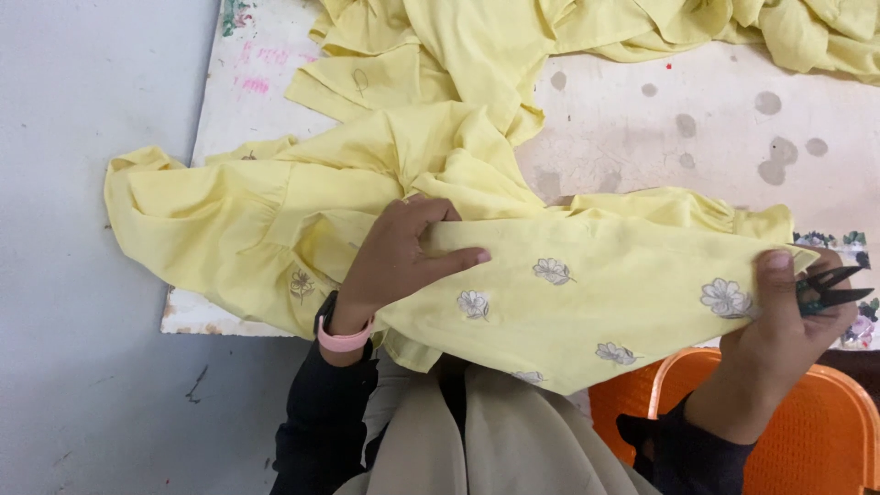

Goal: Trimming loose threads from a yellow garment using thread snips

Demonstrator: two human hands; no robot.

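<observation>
A pale yellow garment with white embroidered flowers lies spread over a work board and my lap. My left hand, with a pink watch band at the wrist, pinches a fold of the cloth near its middle. My right hand grips the cloth's right corner beside a large flower, thumb on top. Small black thread snips stick out of the same hand, blades pointing right.
The white stained board carries more yellow fabric heaped along its far edge. Grey floor lies to the left. An orange plastic chair stands at the lower right, under my right forearm.
</observation>
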